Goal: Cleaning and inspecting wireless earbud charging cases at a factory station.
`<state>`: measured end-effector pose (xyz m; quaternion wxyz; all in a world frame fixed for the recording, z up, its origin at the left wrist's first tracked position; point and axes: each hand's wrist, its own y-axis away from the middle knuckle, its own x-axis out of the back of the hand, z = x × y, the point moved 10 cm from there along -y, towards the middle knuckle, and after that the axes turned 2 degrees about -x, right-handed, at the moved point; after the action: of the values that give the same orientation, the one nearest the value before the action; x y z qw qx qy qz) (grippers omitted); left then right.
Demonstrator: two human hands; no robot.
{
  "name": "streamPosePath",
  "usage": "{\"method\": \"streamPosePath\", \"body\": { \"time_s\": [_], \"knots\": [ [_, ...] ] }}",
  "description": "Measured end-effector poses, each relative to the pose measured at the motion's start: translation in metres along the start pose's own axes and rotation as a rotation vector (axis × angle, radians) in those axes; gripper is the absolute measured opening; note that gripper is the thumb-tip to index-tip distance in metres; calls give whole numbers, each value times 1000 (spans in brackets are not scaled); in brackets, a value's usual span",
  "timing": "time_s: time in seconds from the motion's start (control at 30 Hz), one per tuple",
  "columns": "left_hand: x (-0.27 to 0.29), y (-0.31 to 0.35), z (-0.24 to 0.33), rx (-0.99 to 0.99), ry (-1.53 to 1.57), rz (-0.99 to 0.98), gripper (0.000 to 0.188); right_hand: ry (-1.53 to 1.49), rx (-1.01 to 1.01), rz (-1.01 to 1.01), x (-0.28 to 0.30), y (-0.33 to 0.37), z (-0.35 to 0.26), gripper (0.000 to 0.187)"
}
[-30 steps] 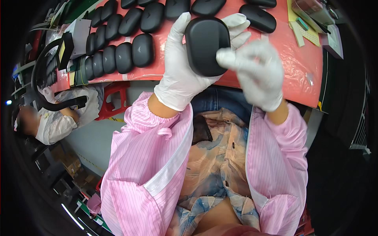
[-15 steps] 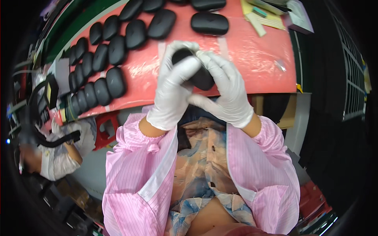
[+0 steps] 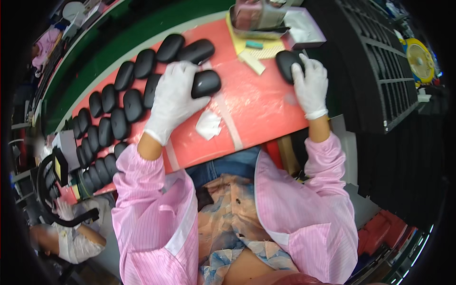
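Note:
My left hand (image 3: 173, 97), in a white glove, reaches to the end of the rows. Its thumb and fingers are closed around the left end of a glossy black rounded oval case (image 3: 207, 84) at the table. Off to the right, my gloved right hand (image 3: 311, 85) grips a second black oval case (image 3: 287, 66) by its right side, near the table's right edge. Between the hands and nearer to me lies a crumpled white cloth (image 3: 208, 124) on the red tabletop (image 3: 256, 114).
Several more black oval cases (image 3: 133, 105) stand in rows at the left. At the back right are a yellow sheet with a pale block (image 3: 251, 62), a bin and an open white box (image 3: 304, 29). Another person's hand (image 3: 65, 209) shows at far left.
My hands have parted from the one black case they held together. The left has moved to a case by the rows; the right has gone far right. The white cloth now shows on the table.

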<state>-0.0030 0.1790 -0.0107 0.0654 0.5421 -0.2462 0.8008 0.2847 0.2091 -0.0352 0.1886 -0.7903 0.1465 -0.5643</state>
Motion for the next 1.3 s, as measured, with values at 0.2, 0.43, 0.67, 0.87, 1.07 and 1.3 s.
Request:
{"method": "streamPosePath", "body": {
  "time_s": [0.2,0.43,0.67,0.87,1.07,1.3],
  "knots": [
    [5,30,30,336,859,-347,58,-845,430,-395,45,39,-146,72],
    [-30,72,28,677,1830,96,65,-992,363,-246,41,61,-175,60],
    [3,93,36,388,1458,239,69,-1608,-191,-676,1,70,-166,44],
    [-5,108,28,557,1631,185,69,-1205,109,-598,20,83,-188,49],
    [-6,107,15,558,1709,271,47,-953,300,-9,58,65,-166,54],
    [-8,112,24,622,1700,213,57,-958,378,-238,58,81,-197,21]
  ]
}}
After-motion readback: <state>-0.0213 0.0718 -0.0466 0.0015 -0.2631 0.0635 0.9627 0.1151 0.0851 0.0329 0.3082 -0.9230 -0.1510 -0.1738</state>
